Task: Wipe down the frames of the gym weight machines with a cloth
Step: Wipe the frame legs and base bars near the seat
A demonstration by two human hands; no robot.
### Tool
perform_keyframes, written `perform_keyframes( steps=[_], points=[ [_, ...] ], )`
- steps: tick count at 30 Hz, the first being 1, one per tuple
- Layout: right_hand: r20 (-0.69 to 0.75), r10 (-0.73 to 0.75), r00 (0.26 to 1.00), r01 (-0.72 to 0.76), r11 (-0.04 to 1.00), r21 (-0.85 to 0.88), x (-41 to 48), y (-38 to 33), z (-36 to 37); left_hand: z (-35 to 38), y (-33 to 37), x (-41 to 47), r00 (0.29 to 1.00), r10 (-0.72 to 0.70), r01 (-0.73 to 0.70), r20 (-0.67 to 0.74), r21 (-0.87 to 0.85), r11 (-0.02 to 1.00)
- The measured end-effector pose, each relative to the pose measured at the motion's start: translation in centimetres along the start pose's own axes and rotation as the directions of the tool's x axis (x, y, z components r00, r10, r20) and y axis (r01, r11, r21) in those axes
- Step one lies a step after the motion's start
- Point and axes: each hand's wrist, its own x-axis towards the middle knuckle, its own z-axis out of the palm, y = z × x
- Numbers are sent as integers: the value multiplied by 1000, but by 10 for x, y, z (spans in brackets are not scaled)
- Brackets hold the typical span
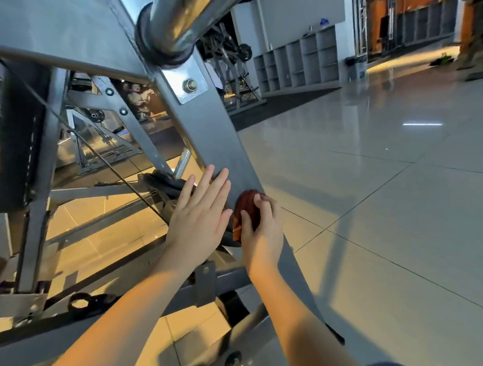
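1. Frame beam (209, 132): a broad grey bar of the weight machine, set on a slant. Its long axis runs from the bolted plate (189, 85) and chrome tube (177, 8) at upper left, down toward the person at lower right, passing under both hands
2. Cloth (249, 205): dark red-brown and bunched small. It lies on the beam's flat face, toward the edge nearer the tiled floor (380, 196)
3. Right hand (262, 232): fingers and thumb are curled round the cloth, pinning it to the metal. The wad shows beyond the fingers on the up-slope side
4. Left hand (202, 211): flat, fingers straight and close together, grasping nothing. It lies along the beam's inner edge, just beside the cloth, fingertips pointing up the slope. Cannot tell whether it bears any weight
5. Key relation: the two hands sit side by side across the beam's width, the left reaching slightly further up. Most of the beam's bare length lies ahead of the cloth, toward the bolted plate; a shorter run lies back under the right forearm
6. Judgement: the stroke should follow the long axis, and the right hand would make it. The left hand covers the inner half of the face and would need to lift or slide aside
7. Watch: a black weight plate (163, 184) and a thin cable (90, 144) lie just off the inner edge, beyond the left hand. The sheen of the metal does not show which parts are already wiped
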Motion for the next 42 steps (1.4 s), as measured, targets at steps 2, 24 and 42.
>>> perform_keyframes(
  steps=[2,24,42],
  points=[
    [-19,25,999,-25,1000,14,2,3,0,1,-3,0,1000,17,-17,-5,14,1000],
    [110,-194,975,207,971,-122,27,7,-9,6,-3,9,997,50,-46,-66,56,997],
    [-130,-46,990,48,999,16,35,20,2,6,-10,9,987,113,-108,-116,49,993]
  ],
)
